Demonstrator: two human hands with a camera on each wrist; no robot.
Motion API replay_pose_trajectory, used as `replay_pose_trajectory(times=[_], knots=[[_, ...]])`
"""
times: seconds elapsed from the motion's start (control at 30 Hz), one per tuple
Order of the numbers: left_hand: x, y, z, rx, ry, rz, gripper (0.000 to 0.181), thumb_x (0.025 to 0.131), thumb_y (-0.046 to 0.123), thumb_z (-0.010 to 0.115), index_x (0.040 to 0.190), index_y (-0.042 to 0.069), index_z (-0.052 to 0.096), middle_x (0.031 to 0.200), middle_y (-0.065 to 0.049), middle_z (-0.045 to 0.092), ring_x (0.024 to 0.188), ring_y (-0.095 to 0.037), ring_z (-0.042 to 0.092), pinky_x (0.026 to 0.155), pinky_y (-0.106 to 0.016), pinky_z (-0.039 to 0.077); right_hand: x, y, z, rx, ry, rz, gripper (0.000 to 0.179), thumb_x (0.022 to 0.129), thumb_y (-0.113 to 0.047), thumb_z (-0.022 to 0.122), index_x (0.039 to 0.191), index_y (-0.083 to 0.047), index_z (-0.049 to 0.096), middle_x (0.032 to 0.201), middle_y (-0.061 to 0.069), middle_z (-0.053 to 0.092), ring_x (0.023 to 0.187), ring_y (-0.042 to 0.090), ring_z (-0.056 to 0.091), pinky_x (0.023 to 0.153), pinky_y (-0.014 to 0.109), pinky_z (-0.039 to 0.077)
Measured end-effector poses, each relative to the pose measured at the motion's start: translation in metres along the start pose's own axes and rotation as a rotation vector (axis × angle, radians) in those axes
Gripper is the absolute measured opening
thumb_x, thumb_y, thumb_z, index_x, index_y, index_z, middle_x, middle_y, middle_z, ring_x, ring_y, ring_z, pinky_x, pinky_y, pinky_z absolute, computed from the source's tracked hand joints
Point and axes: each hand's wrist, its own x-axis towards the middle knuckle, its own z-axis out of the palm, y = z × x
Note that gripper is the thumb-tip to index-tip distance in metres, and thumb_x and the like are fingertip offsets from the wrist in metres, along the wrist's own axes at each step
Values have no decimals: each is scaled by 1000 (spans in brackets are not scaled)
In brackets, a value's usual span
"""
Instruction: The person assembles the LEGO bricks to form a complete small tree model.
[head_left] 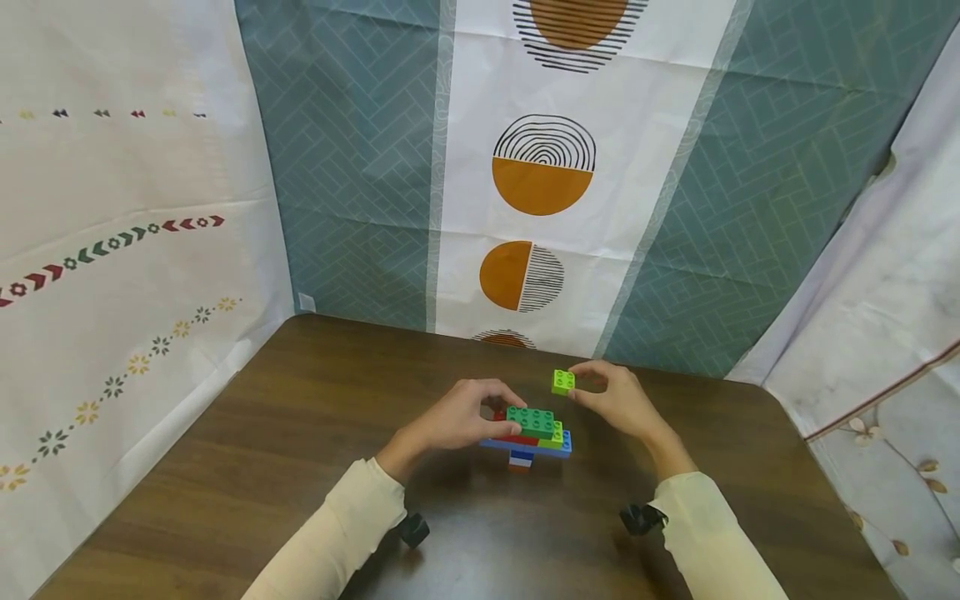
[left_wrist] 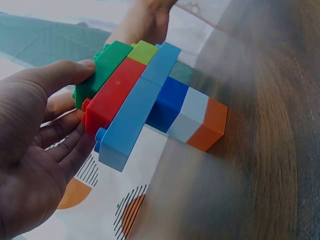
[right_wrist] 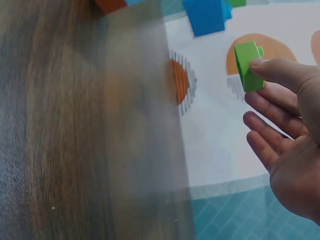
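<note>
A stack of toy building bricks stands upright on the table. Its narrow column runs orange (left_wrist: 209,125), white (left_wrist: 188,114) and dark blue (left_wrist: 169,102) from the bottom. Light blue bricks (left_wrist: 131,120) lie across that column, with a red brick (left_wrist: 116,92) and a lime brick (left_wrist: 144,53) above them. On top sits a green brick (head_left: 531,422), which my left hand (head_left: 463,417) grips between thumb and fingers. To the right of the stack and a little beyond it, my right hand (head_left: 621,402) pinches a small lime-green brick (head_left: 562,382) between thumb and fingertips, apart from the stack.
The dark brown wooden table (head_left: 315,433) spreads around the stack. A patterned teal and white cloth (head_left: 360,167) hangs behind its far edge. White printed cloths hang at the left (head_left: 135,250) and right (head_left: 892,400).
</note>
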Motion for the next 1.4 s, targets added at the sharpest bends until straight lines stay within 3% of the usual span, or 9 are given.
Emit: replay_pose_trajectory(times=[0.17,0.5,0.77,1.03,1.4], knots=[[-1,0,0,10,3,-8,33,91,28,79,121,16,73,115,2,72,104,-17,62,100,-50,57,-11,-14,-2,20,4,-22,41,91,-29,78,128,-14,69,133,13,69,125,46,61,101,63,52],[0,0,1,7,3,17,32,91,28,79,120,15,74,111,3,73,99,-15,63,93,-43,61,-32,-41,-3,50,7,-144,36,89,-28,81,123,-18,72,125,3,73,125,34,63,107,68,46],[-2,1,1,15,3,6,35,91,28,79,122,13,73,113,1,72,100,-15,63,94,-42,61,-42,-58,1,66,-13,-205,32,89,-27,81,120,-21,73,122,-2,73,120,30,65,104,63,50],[-1,2,0,40,9,14,37,92,28,79,123,10,72,114,-2,72,98,-16,62,92,-45,61,-45,-63,7,51,-39,-221,33,89,-29,82,120,-22,73,121,-5,72,121,27,65,104,61,51],[-1,3,0,52,14,-21,39,90,28,80,125,10,72,115,-2,73,100,-17,62,95,-47,59,-47,-66,11,30,-48,-249,34,87,-27,84,119,-20,72,120,-4,73,121,28,65,104,62,51]])
